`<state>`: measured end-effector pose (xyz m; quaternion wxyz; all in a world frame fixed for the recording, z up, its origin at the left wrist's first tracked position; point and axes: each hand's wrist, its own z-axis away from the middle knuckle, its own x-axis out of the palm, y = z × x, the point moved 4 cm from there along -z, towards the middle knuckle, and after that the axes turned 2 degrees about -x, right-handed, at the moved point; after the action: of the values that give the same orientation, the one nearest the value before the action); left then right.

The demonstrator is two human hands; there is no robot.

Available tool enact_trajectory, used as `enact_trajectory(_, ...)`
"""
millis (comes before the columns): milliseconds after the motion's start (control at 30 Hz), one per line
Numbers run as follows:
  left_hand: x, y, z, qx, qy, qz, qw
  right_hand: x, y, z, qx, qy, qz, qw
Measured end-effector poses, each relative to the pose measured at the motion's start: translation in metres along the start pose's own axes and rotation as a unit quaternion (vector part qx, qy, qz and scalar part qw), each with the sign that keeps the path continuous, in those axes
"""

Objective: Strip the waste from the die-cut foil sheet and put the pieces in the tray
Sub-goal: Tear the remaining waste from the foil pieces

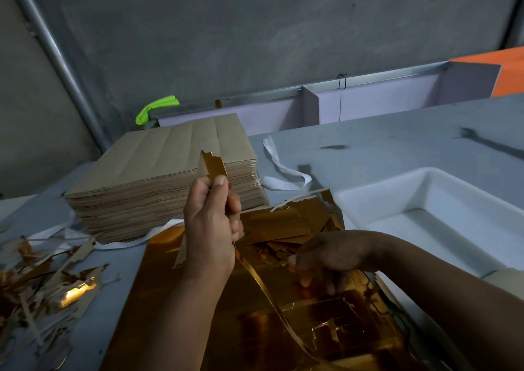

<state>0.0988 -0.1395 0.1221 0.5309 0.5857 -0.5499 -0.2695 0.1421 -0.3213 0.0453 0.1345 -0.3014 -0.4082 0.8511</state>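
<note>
A gold die-cut foil sheet (175, 308) lies on the grey table in front of me. My left hand (209, 223) is raised above it and grips a long gold waste strip (214, 165); the strip sticks up past my thumb and trails down in a curve to the sheet's near edge. My right hand (326, 257) rests on the sheet's right part, fingertips pressing down on the foil. Loose gold pieces (286, 223) lie heaped at the sheet's far edge. A white tray (377, 197) stands to the right, and I see nothing in it.
A thick stack of brown sheets (158, 172) sits behind the foil sheet. A pile of torn gold and brown scraps (42, 282) covers the table at left. White strapping (280, 169) lies by the stack. A partitioned bin (309, 104) and a concrete wall stand behind.
</note>
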Motion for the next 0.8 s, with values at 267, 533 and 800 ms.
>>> enact_trajectory(267, 0.02, 0.017, -0.003, 0.027, -0.01, 0.068, 0.997, 0.002, -0.001, 0.0, -0.004, -0.014, -0.023, 1.0)
enact_trajectory(533, 0.048, 0.027, -0.005, 0.046, 0.005, 0.097, 0.994, 0.0, 0.003, -0.003, -0.016, -0.025, -0.087, 0.996)
enact_trajectory(800, 0.07, 0.024, -0.006, 0.049, 0.024, 0.124, 0.991, 0.0, 0.003, -0.003, -0.036, -0.054, -0.133, 0.989)
